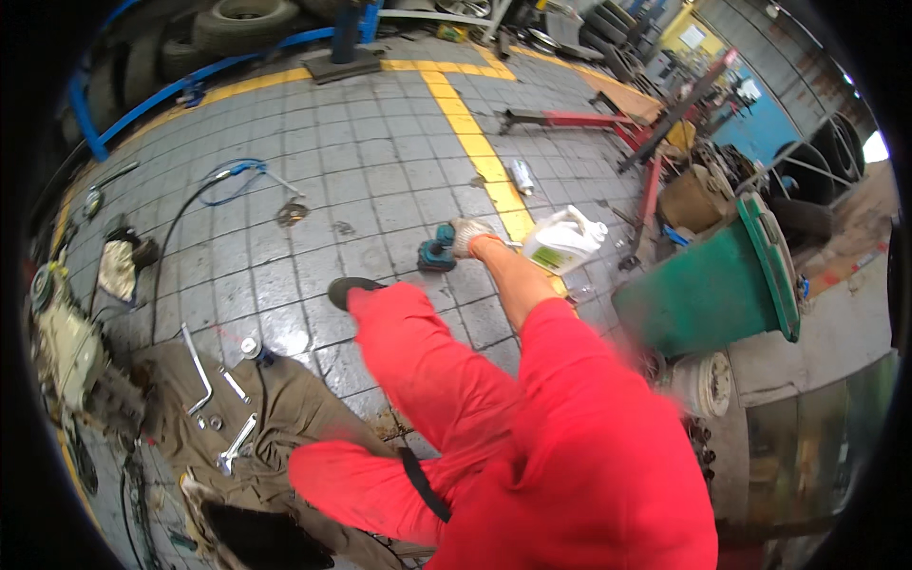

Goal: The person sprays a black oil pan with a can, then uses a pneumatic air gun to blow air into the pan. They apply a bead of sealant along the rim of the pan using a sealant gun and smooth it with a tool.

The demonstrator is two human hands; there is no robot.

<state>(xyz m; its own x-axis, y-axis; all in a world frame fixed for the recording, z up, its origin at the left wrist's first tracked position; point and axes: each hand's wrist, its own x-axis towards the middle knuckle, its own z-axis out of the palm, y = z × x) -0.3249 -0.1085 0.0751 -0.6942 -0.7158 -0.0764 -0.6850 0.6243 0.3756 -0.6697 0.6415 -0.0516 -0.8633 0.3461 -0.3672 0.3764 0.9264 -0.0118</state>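
Observation:
My right hand [470,237], in a pale knitted glove with an orange cuff, reaches forward over the tiled floor. Its fingers are closed on a teal and black cordless power tool [437,250], low by the tiles; whether the tool touches them I cannot tell. Just right of the hand is a white plastic jug [562,243] with a green label. A small spray can [521,178] lies beyond it. My left hand is out of view. Below my red-clad legs a brown cloth [304,404] carries a bent wrench bar [197,366], an adjustable wrench [237,444] and a few small metal parts.
A green wheeled bin [708,285] and a white bucket [705,384] stand at right. Red lift arms [579,119] reach across the floor behind. A greasy metal assembly [81,361] sits at left, near a black hose [163,242] with a blue air gun [237,169]. Tyres [245,24] fill the back left.

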